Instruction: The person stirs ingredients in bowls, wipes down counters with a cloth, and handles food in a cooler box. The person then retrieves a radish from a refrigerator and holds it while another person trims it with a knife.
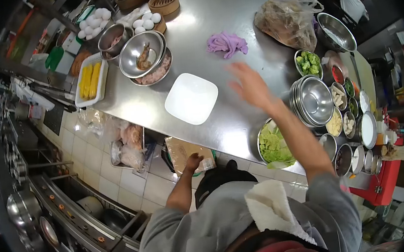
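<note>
My right hand (248, 86) is over the steel table, fingers apart and slightly blurred, with nothing in it. It is between a white square plate (191, 99) on its left and a stack of steel bowls (317, 99) on its right. A crumpled purple cloth (226, 44) lies just beyond the fingertips. My left hand (194, 162) hangs low beside the table's near edge, above a cardboard box (180, 153); its fingers look curled, and whether they hold anything is hidden.
Bowls of meat (157, 74), eggs (147, 22) and a basket of yellow food (91, 81) stand at the left. A bowl of lettuce (274, 145), broccoli (308, 62), a plastic bag (286, 20) and several ingredient bowls are at the right. Stoves line the lower left.
</note>
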### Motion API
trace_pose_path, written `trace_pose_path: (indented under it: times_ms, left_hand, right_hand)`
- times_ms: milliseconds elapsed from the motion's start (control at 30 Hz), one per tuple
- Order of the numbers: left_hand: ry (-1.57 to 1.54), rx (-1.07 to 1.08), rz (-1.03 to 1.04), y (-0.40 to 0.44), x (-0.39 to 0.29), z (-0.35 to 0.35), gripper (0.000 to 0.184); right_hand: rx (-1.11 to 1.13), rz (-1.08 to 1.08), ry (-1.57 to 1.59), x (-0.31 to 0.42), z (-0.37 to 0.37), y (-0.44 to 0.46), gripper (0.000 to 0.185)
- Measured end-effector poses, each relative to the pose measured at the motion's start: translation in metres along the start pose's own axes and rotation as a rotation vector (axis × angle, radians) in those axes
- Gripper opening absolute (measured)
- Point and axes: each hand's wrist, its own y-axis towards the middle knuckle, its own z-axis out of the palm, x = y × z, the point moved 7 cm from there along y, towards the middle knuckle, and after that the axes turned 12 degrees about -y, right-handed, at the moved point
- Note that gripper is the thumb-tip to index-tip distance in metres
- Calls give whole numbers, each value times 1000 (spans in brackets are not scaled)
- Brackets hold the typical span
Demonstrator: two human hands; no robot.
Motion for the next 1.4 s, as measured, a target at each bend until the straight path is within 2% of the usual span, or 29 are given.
trace_pose_path:
  times_ms: [100, 200, 267, 333, 367, 400, 433, 500, 567, 633, 667, 700, 733, 800, 867, 933, 1000, 1067, 1100, 1167, 1200, 1267, 1400]
  left_hand:
    - [-146, -283, -81, -41, 1, -70, 51]
    - [-379, -325, -38, -81, -19, -98, 42]
    - [-406, -366, -14, -109, -52, -103, 39]
    - [-440, -431, 127, -134, -89, -106, 37]
    - [-438, -432, 113, -144, -105, -102, 37]
    - [-465, -439, 196, -151, -131, -101, 36]
    - [-490, -444, 277, -158, -157, -99, 36]
    - [-481, -399, 333, -171, -207, -89, 35]
    - [-480, -322, 400, -165, -249, -77, 35]
    - [-484, -203, 433, -154, -281, -62, 38]
    - [-476, -158, 433, -146, -295, -52, 38]
    - [-578, -97, 431, -140, -305, -44, 42]
    - [-680, -48, 423, -137, -311, -37, 46]
    - [-660, -19, 401, -122, -317, -31, 48]
    - [-650, -29, 393, -117, -324, -29, 53]
    - [-628, -87, 415, -109, -322, -33, 50]
    - [-620, -136, 417, -106, -325, -35, 49]
    - [-651, -172, 431, -107, -326, -34, 49]
    - [-677, -183, 435, -105, -326, -35, 50]
    - [-696, -194, 451, -95, -322, -36, 51]
    - [-696, -168, 423, -91, -319, -32, 51]
    - [-679, -141, 396, -85, -318, -29, 51]
    - [-672, -129, 415, -89, -321, -28, 51]
  right_hand:
    - [-103, -4, -290, -47, 45, 92, 55]
    - [7, 150, -400, -81, 92, 130, 48]
    - [146, 43, -627, -110, 136, 142, 38]
    - [58, 80, -607, -145, 125, 146, 33]
    - [59, 181, -558, -170, 109, 142, 30]
    - [27, 365, -571, -201, 100, 131, 30]
    - [99, 541, -663, -230, 93, 119, 30]
    - [162, 569, -629, -273, 106, 96, 34]
    - [-7, 617, -655, -297, 119, 65, 36]
    - [302, 852, -678, -217, 102, 38, 39]
    - [330, 908, -646, -196, 110, 28, 39]
    - [163, 966, -806, -168, 118, 17, 39]
    - [150, 918, -697, -142, 129, 6, 38]
    - [256, 658, -862, -61, 127, -17, 37]
    - [293, 512, -750, 3, 113, -44, 32]
    - [53, 295, -652, 37, 128, -79, 25]
    - [116, 224, -553, 69, 118, -111, 24]
    - [182, 113, -254, 83, 110, -145, 22]
    - [177, 99, -253, 89, 100, -154, 22]
    - [430, 233, -82, 87, 92, -171, 25]
    - [428, 218, -84, 81, 83, -169, 25]
    - [514, 388, 576, 59, 76, -156, 32]
    - [238, 645, 746, 21, -21, -96, 38]
